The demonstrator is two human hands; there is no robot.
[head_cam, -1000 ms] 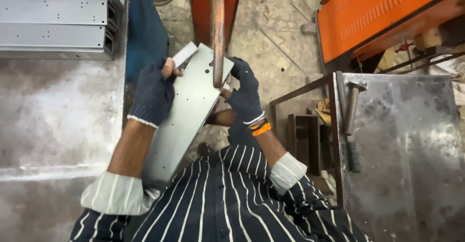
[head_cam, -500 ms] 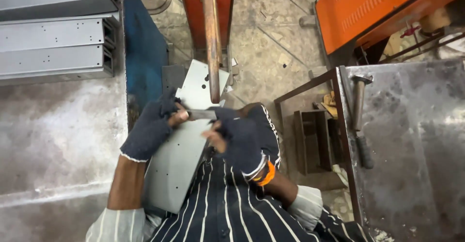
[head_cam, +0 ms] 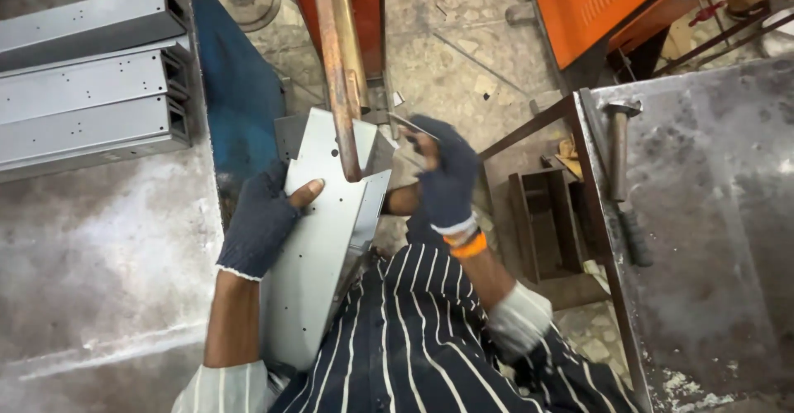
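A long grey sheet-metal channel (head_cam: pixel 318 248) with small holes lies tilted across my lap, its far end under a rusty bent rod (head_cam: pixel 335 74). My left hand (head_cam: pixel 260 219), in a dark knit glove with a bare fingertip, presses on the channel's left edge. My right hand (head_cam: pixel 442 173), also gloved, with an orange band at the wrist, is raised beside the channel's far right corner and pinches a small thin metal piece (head_cam: pixel 409 124).
Several grey metal channels (head_cam: pixel 87 82) are stacked on the worn table (head_cam: pixel 91 272) at left. A blue panel (head_cam: pixel 236 99) stands beside them. A hammer (head_cam: pixel 620 173) lies on the steel table (head_cam: pixel 711 239) at right. An orange machine (head_cam: pixel 612 0) sits beyond.
My right hand has risen off the channel to its far right corner with a small metal piece in its fingers. My left hand has slid down the channel's left edge.
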